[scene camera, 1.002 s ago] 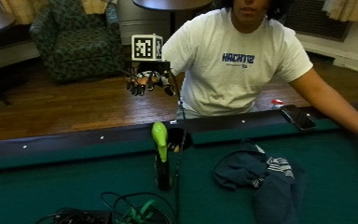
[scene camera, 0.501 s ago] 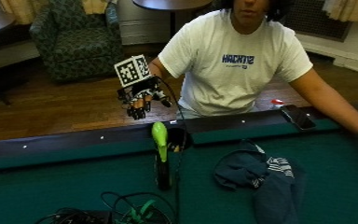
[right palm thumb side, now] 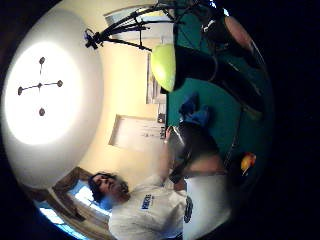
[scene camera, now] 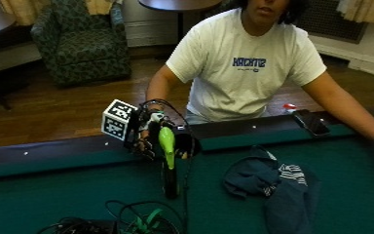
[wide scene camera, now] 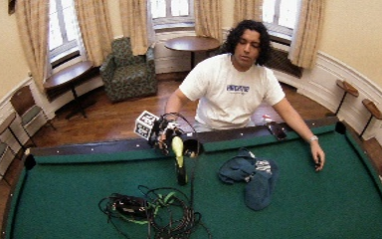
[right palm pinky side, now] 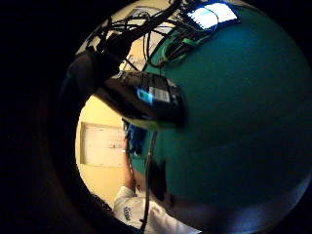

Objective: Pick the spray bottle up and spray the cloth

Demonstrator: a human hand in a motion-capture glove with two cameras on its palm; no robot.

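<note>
A person in a white T-shirt stands behind a green-felt billiard table (scene camera: 57,195), gloved right hand (scene camera: 149,141) lowered at centre left of the outside view, just behind the lime-green head of a spray bottle (scene camera: 167,146). The bottle stands upright on the felt, its dark, narrow body (scene camera: 169,180) reaching down toward the lower centre of the frame. Much of the hand is hidden behind the bottle's head and the gear strapped to it; dark fingertips (scene camera: 147,152) show curled beside the green top, but whether they touch or grip the bottle cannot be told. In the thumb-side palm view the smooth, rounded green head (right palm thumb side: 164,66) looms close to the palm. A crumpled dark blue cloth (scene camera: 271,183) with a striped patch lies on the felt at lower right, well apart from the bottle. A black phone (scene camera: 311,123) rests on the dark wooden rail at right. A tangle of black and green cables (scene camera: 125,224) is cut off at the bottom edge.
</note>
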